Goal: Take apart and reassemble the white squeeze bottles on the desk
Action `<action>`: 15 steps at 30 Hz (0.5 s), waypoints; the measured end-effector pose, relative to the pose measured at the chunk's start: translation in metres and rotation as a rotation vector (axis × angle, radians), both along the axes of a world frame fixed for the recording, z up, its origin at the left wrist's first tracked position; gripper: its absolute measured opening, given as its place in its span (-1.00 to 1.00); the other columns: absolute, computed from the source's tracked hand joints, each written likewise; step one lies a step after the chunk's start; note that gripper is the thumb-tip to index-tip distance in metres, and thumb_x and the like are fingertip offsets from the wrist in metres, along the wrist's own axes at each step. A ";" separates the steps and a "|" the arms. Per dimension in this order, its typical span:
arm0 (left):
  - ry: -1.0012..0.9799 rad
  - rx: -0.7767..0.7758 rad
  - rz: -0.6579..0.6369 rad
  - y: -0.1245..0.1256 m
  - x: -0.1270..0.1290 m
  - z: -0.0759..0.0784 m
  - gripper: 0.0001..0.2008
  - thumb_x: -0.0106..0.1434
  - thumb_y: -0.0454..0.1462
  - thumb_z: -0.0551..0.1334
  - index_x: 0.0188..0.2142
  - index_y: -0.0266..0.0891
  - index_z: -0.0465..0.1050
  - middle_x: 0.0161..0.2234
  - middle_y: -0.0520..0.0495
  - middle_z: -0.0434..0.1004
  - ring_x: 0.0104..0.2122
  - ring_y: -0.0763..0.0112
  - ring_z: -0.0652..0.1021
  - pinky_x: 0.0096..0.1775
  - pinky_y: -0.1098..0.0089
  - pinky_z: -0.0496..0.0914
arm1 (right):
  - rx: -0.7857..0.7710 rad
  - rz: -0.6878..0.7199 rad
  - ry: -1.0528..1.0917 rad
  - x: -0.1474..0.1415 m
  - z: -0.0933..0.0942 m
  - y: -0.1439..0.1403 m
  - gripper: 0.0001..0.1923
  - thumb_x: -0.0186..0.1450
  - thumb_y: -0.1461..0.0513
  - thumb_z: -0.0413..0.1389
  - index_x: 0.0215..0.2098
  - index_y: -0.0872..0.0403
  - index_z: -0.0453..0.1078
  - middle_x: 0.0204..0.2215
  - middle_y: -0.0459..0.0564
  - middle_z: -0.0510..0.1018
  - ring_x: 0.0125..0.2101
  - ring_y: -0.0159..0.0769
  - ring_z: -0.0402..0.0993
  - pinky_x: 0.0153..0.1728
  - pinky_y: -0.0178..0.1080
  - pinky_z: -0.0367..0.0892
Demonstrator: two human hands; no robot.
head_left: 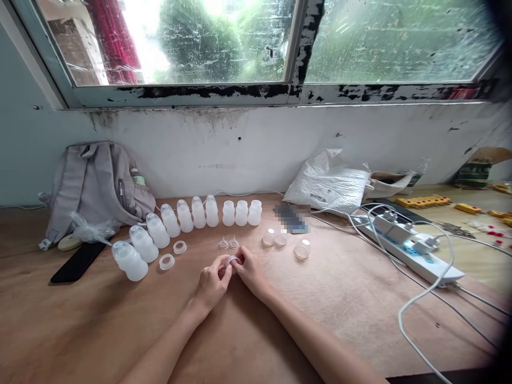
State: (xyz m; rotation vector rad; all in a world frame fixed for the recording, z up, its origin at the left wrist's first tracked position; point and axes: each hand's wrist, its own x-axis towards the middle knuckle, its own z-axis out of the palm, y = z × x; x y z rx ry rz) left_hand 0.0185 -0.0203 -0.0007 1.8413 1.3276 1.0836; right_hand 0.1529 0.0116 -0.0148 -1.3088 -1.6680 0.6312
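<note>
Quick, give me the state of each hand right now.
Left hand: closed on the white ring.
Right hand: closed on the same white ring.

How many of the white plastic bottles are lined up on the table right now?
10 bottles, in a curved row from the near-left end by the backpack to the far-right end. None seems hidden.

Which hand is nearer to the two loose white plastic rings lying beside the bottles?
Left. The left hand lies just right of the two white plastic rings; the right hand is farther right, beyond it.
</note>
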 end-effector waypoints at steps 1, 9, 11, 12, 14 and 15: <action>-0.084 -0.058 -0.004 0.001 0.000 0.000 -0.74 0.19 -0.16 0.01 -0.15 -0.15 0.29 -0.38 -0.01 0.53 -0.42 0.39 0.53 -0.36 0.42 0.38 | 0.016 0.001 0.003 0.001 0.000 0.000 -0.92 0.04 0.29 -0.02 -0.55 0.05 0.12 -0.65 -0.21 0.24 -0.61 -0.44 0.16 -0.57 -0.38 0.09; -0.497 -0.297 -0.034 0.015 -0.002 -0.004 -0.56 0.06 -0.07 0.17 -0.13 -0.27 0.27 -0.39 -0.08 0.47 -0.45 0.41 0.46 -0.55 0.50 0.31 | 0.085 -0.043 -0.063 0.001 0.000 0.000 -0.94 0.07 0.26 -0.01 -0.48 0.05 0.16 -0.62 -0.19 0.24 -0.60 -0.41 0.17 -0.56 -0.36 0.13; -0.498 -0.271 -0.044 0.015 -0.004 -0.003 -0.64 0.04 -0.08 0.19 -0.24 -0.29 0.34 -0.37 -0.10 0.46 -0.42 0.40 0.45 -0.54 0.50 0.30 | 0.075 -0.012 -0.075 0.000 0.000 -0.002 -0.95 0.08 0.24 0.00 -0.47 0.04 0.18 -0.66 -0.21 0.22 -0.63 -0.43 0.16 -0.58 -0.37 0.12; -0.504 -0.254 -0.035 0.016 -0.005 -0.003 -0.66 0.05 -0.09 0.19 -0.28 -0.30 0.36 -0.37 -0.11 0.45 -0.41 0.40 0.44 -0.54 0.50 0.30 | 0.071 0.015 -0.072 0.000 0.001 -0.004 -0.95 0.10 0.23 0.00 -0.45 0.04 0.19 -0.66 -0.21 0.23 -0.63 -0.43 0.17 -0.59 -0.38 0.12; -0.536 -0.216 0.026 0.019 -0.009 -0.003 -0.68 0.07 -0.08 0.17 -0.31 -0.30 0.35 -0.39 -0.09 0.44 -0.43 0.42 0.43 -0.52 0.50 0.30 | 0.075 0.064 -0.054 0.001 0.003 -0.004 -0.90 0.13 0.21 -0.01 -0.36 0.05 0.21 -0.65 -0.20 0.26 -0.63 -0.42 0.21 -0.57 -0.38 0.15; -0.558 -0.197 0.076 0.021 -0.012 -0.003 -0.67 0.07 -0.08 0.17 -0.30 -0.30 0.34 -0.41 -0.08 0.42 -0.44 0.43 0.43 -0.52 0.50 0.30 | 0.085 0.074 -0.044 0.001 0.004 -0.003 -0.86 0.15 0.21 -0.03 -0.31 0.06 0.21 -0.63 -0.19 0.28 -0.62 -0.42 0.23 -0.55 -0.37 0.17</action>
